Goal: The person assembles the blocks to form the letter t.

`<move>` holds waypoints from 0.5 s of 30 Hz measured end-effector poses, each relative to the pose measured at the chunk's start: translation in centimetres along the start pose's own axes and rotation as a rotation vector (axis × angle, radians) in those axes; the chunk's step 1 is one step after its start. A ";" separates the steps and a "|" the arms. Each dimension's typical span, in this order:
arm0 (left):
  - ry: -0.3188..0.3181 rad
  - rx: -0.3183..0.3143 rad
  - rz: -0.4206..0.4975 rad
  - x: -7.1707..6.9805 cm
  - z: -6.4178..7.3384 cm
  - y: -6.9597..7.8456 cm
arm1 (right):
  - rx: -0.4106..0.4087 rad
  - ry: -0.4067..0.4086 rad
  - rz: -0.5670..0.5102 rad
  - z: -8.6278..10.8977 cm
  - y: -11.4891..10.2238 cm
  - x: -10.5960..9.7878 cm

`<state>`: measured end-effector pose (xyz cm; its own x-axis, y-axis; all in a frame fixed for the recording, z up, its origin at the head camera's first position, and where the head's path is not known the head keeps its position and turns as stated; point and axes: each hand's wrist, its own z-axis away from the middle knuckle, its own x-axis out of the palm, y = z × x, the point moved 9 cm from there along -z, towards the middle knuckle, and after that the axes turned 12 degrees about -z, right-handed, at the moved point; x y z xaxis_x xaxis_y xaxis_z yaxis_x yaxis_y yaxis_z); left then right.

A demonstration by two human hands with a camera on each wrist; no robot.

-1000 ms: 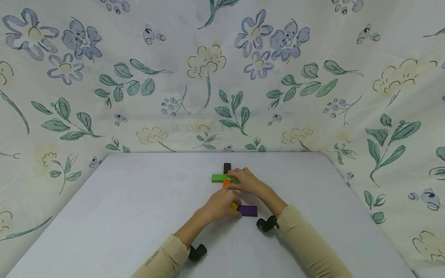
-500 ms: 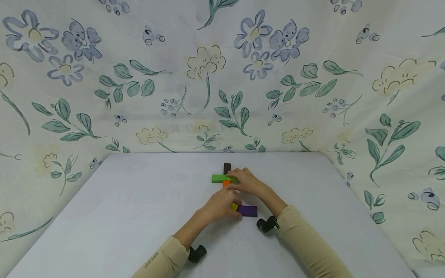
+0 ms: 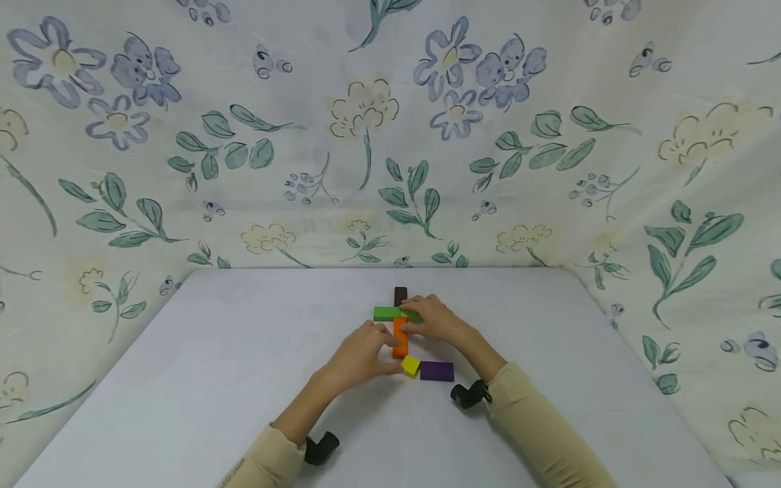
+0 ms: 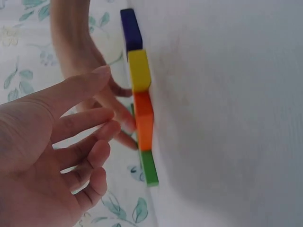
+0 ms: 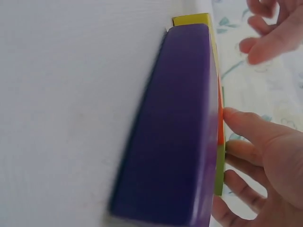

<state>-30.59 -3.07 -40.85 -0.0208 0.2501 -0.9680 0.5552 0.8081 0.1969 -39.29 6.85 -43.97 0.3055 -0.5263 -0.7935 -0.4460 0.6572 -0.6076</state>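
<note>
In the head view, a black block [image 3: 400, 295] touches a crossbar made of a left green block [image 3: 386, 314] and a right green block [image 3: 412, 316]. Below it runs an upright orange block [image 3: 400, 344]; at its foot lies a tilted yellow block [image 3: 411, 367], with a purple block [image 3: 436, 371] beside it. My right hand [image 3: 436, 320] rests its fingertips on the right green block, the thumb against the orange one. My left hand [image 3: 361, 358] holds nothing, its fingers loosely bent just left of the orange and yellow blocks; in the left wrist view they stand apart from them.
The white table [image 3: 244, 359] spreads around the blocks, ending at a floral cloth [image 3: 342, 169] behind and at the sides. A black wrist camera [image 3: 321, 448] shows at the left sleeve, another black wrist camera [image 3: 468, 393] at the right.
My left hand has let go of the yellow block and moved left, uncovering it and the orange block. My right hand stays nearly where it was.
</note>
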 end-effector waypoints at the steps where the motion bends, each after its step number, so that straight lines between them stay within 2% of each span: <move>1: 0.006 -0.017 0.011 -0.2 0.2 -0.4 | 0.005 0.000 0.007 0.1 0.0 0.0; 6: 0.053 -0.089 -0.004 -1.7 0.8 -1.8 | 0.031 0.003 0.051 0.2 0.0 -0.2; 10: 0.113 -0.120 -0.036 -2.9 1.2 -2.7 | 0.046 0.003 0.095 0.4 0.0 -0.3; 15: 0.173 -0.160 -0.082 -3.8 1.7 -4.0 | 0.029 0.044 0.158 1.3 -0.1 -1.3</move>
<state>-31.29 -8.18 -38.22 -0.2100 0.2568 -0.9434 0.4078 0.9000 0.1543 -38.57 8.14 -42.90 0.1960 -0.4376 -0.8775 -0.4609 0.7488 -0.4763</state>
